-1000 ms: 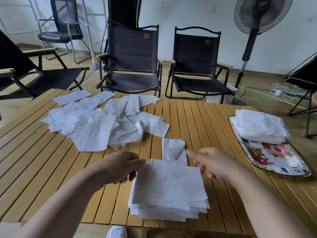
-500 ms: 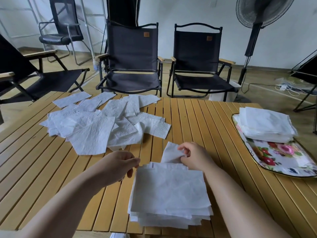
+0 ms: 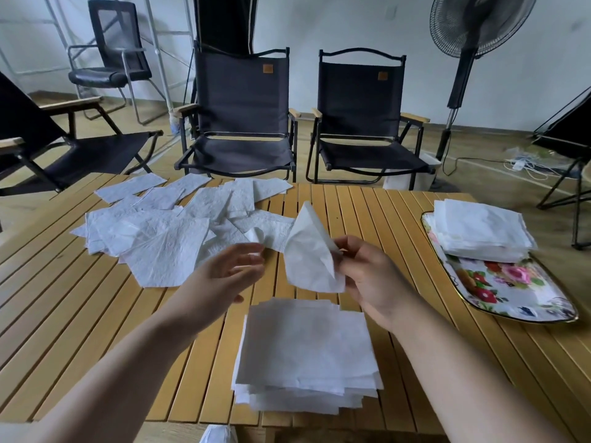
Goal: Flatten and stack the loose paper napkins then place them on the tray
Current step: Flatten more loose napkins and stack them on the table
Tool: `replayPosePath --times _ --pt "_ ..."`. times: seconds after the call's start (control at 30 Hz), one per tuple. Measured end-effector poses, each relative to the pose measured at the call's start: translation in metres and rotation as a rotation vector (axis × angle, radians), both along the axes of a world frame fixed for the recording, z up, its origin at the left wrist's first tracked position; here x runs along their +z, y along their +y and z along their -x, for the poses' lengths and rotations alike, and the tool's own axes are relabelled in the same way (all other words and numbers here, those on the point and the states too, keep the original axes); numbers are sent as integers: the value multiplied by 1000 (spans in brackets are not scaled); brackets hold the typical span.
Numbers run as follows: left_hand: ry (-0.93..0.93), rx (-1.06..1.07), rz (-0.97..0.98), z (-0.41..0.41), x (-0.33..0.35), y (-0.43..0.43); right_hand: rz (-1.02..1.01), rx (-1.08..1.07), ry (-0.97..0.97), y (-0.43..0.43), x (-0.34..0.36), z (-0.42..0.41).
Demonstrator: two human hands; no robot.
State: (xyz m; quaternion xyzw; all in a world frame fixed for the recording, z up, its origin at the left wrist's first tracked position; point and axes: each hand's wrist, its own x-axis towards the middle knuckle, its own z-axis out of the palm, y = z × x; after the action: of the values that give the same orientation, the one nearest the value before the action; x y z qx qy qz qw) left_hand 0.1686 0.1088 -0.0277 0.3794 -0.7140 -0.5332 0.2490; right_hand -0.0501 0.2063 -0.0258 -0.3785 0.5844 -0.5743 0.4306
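My right hand pinches a folded white napkin and holds it in the air above the table. My left hand hovers just left of it with fingers apart and nothing in them. Below both hands a squared stack of flattened napkins lies near the table's front edge. Several loose crumpled napkins are spread over the far left of the table. At the right, a floral tray carries another neat napkin stack on its far end.
The slatted wooden table shows bare slats between the loose pile and the tray. Two black folding chairs stand behind the table, another chair at the left, and a standing fan at the back right.
My right hand reached to a single napkin beyond the stack, gripped it and lifted it off the table. My left hand rose towards it and opened.
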Motion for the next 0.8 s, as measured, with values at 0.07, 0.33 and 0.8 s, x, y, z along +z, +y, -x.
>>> replayPosePath --times 0.07,0.33,0.8 --pt "72 -47 -47 1 5 5 0 50 -145 4 8 -8" --pt "225 -23 -102 9 12 15 49 -8 -309 8 15 -22" --pt "225 17 110 0 19 19 -88 147 335 20 22 -19"
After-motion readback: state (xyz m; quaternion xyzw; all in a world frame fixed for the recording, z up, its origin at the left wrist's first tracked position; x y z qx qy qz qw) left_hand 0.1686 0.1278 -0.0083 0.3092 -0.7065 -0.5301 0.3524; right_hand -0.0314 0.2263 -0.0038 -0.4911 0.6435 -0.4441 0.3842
